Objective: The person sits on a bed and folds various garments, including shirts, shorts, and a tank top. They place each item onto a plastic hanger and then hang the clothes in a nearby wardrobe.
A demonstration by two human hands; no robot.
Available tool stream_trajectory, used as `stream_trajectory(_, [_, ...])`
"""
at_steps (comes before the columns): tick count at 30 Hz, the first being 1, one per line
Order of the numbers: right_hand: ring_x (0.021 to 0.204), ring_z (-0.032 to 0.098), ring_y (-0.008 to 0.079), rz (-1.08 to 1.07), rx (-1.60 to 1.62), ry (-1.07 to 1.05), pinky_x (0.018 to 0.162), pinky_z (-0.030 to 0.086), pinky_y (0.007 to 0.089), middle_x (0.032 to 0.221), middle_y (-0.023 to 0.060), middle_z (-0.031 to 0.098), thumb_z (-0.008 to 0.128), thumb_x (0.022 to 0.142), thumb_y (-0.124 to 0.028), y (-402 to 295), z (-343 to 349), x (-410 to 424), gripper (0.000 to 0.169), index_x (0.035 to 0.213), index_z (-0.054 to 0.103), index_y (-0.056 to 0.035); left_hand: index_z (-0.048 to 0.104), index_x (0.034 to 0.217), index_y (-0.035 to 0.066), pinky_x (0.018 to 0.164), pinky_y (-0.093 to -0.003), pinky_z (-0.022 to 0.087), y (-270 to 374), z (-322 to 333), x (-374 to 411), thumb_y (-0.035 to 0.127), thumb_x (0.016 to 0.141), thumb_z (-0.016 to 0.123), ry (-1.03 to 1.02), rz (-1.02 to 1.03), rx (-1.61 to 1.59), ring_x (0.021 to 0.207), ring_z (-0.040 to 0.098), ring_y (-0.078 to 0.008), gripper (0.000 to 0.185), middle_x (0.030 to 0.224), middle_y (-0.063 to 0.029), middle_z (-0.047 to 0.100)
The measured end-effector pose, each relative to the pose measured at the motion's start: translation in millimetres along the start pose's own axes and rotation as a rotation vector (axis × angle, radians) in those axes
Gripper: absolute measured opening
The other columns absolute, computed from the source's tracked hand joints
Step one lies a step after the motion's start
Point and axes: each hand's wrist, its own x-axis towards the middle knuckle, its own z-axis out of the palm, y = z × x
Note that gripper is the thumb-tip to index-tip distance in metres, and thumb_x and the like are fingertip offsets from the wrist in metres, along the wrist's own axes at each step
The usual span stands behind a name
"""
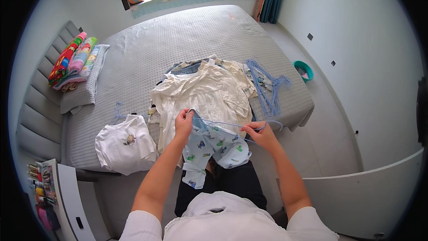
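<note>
My left hand [184, 125] pinches the neckline of a light blue printed child's garment [214, 144], which hangs down in front of my legs. In my right hand [260, 135] is a thin blue hanger [227, 124], gripped near its hook. The hanger's far end reaches to the garment's opening beside my left fingers; how far inside it goes I cannot tell. Behind both hands, a pile of cream and white clothes [207, 90] spreads over the bed. Several blue hangers [265, 88] lie bundled at the pile's right.
A white printed T-shirt [127, 144] lies left on the grey quilted bed [160, 33], a blue hanger [119, 109] at its neck. Folded colourful blankets [75, 60] rest on a pillow [80, 97]. A teal basket [303, 70] stands on the floor; a white cabinet [72, 197] is lower left.
</note>
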Motion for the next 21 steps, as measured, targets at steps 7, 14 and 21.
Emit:
stream_trajectory(7, [0.061, 0.047, 0.0033, -0.122, 0.022, 0.107, 0.053, 0.037, 0.0236, 0.065, -0.0014, 0.061, 0.064, 0.091, -0.015, -9, 35, 0, 0.020, 0.090, 0.072, 0.0023, 0.066, 0.110, 0.003, 0.071, -0.0321, 0.048, 65, 38, -63, 0.018, 0.084, 0.071, -0.233, 0.591, 0.557, 0.078, 0.060, -0.0239, 0.031, 0.096, -0.0100, 0.059])
stream_trajectory(14, [0.058, 0.044, 0.0029, -0.088, 0.132, 0.007, 0.052, 0.035, 0.0216, 0.060, -0.0067, 0.055, 0.069, 0.089, -0.019, -18, 16, 11, 0.023, 0.077, 0.070, 0.0005, 0.069, 0.101, 0.011, 0.069, -0.0385, 0.049, 141, 9, -84, 0.036, 0.084, 0.070, -0.253, 1.330, 1.105, 0.084, 0.062, -0.0290, 0.030, 0.102, -0.0083, 0.062])
stream_trajectory(21, [0.068, 0.052, 0.0105, -0.326, -0.035, 0.224, 0.062, 0.043, 0.0271, 0.080, 0.0028, 0.062, 0.076, 0.082, -0.018, -29, 39, 23, 0.023, 0.086, 0.065, 0.0009, 0.063, 0.087, 0.006, 0.063, -0.0423, 0.049, 117, 24, -80, 0.031, 0.089, 0.064, -0.445, 0.888, 1.097, 0.075, 0.063, -0.0335, 0.025, 0.077, -0.0118, 0.064])
